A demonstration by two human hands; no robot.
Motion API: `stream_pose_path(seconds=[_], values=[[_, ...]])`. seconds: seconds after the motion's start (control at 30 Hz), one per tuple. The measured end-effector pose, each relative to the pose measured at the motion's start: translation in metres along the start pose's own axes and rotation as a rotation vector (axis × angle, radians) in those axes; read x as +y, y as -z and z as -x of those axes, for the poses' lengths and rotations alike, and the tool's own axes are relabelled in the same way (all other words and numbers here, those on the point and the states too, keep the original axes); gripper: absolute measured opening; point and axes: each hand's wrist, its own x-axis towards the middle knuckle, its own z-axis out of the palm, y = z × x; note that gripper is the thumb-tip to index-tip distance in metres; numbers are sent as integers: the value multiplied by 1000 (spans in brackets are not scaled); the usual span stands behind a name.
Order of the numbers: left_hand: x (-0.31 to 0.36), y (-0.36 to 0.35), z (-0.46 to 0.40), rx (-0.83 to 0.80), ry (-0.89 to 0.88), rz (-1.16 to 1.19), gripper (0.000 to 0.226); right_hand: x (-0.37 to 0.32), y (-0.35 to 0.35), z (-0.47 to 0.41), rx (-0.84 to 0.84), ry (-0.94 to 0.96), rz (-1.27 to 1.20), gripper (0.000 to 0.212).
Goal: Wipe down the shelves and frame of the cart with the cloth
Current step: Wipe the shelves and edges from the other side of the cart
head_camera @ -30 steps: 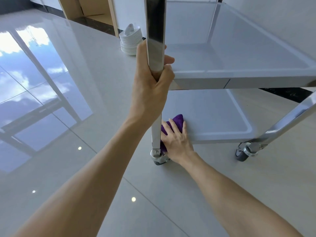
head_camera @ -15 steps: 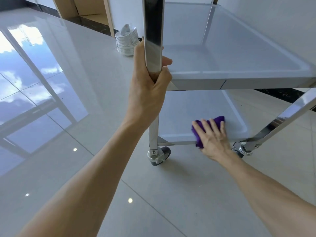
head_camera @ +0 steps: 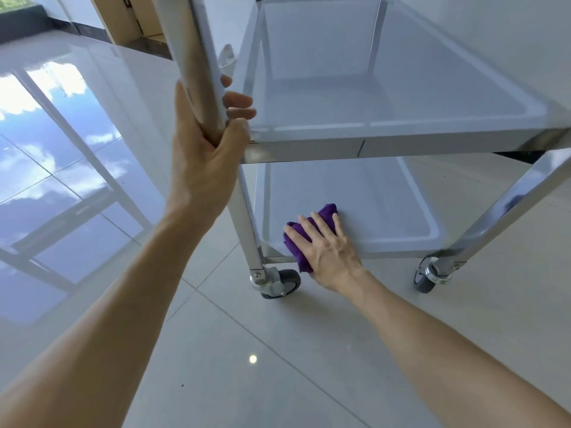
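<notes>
cart (head_camera: 401, 143) of bright metal fills the upper right of the head view, seen from low and close, with two tray-like shelves one above the other. left hand (head_camera: 200, 168) grasps the near left post (head_camera: 197, 57) just above the upper shelf (head_camera: 386, 88), fingers curled round the far side of the post and thumb lying up its near face. right hand (head_camera: 327, 248) lies flat on a purple cloth (head_camera: 327, 211), fingers straight and spread, pressing it onto the near left part of the lower shelf (head_camera: 370, 196). the cloth is bunched under the palm; one end sticks out past the fingertips onto the shelf floor, the other hangs over the shelf's near rim by the wrist. both forearms reach in from the bottom corners of the view.

under the near left post sits a caster (head_camera: 278, 282) with a grey wheel, just left of the right hand's wrist. a second caster (head_camera: 429, 276) sits under the near right leg (head_camera: 506, 211), which slants up toward the right edge. both wheels rest on a glossy tiled floor (head_camera: 278, 366) that mirrors sky, clouds and window bars on the left. behind the left post a bit of something white (head_camera: 228, 54) shows, too hidden to tell what it is.
</notes>
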Motion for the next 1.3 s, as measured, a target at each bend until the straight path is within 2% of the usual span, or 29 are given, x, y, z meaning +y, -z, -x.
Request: stream_pose_path(seconds=[0.2, 0.27, 0.4, 0.47, 0.53, 0.6, 0.7, 0.8, 0.87, 0.97, 1.1, 1.2, 1.3], values=[[1, 18, 5, 76, 3, -126, 36, 59, 0, 48, 13, -65, 31, 94], [5, 17, 10, 160, -30, -207, 35, 69, 0, 57, -1, -81, 34, 93], [19, 14, 16, 374, -100, -286, 54, 70, -1, 61, -40, -93, 32, 92], [27, 12, 18, 449, -186, -296, 48, 69, -1, 61, -41, -104, 23, 92], [33, 8, 23, 385, -332, -338, 35, 68, -1, 61, -47, -110, 30, 93], [39, 0, 31, 227, -466, -407, 27, 66, -2, 61, -38, -120, 25, 94], [42, -18, 41, -78, -481, -454, 20, 64, -3, 61, -44, -132, 28, 95], [39, -36, 43, -373, -368, -631, 41, 61, -4, 61, -47, -134, 39, 95], [33, -44, 45, -471, -387, -835, 61, 60, -3, 62, -41, -136, 38, 95], [29, -55, 50, -444, -400, -985, 74, 52, -1, 60, -19, -155, 37, 94], [27, -69, 46, -348, -451, -1096, 72, 19, 5, 43, -6, -115, 9, 88], [25, -74, 46, -290, -419, -1107, 65, 0, 7, 29, 55, -69, -11, 81], [20, -70, 46, -273, -413, -1065, 63, 17, 3, 33, 3, -24, -31, 90]])
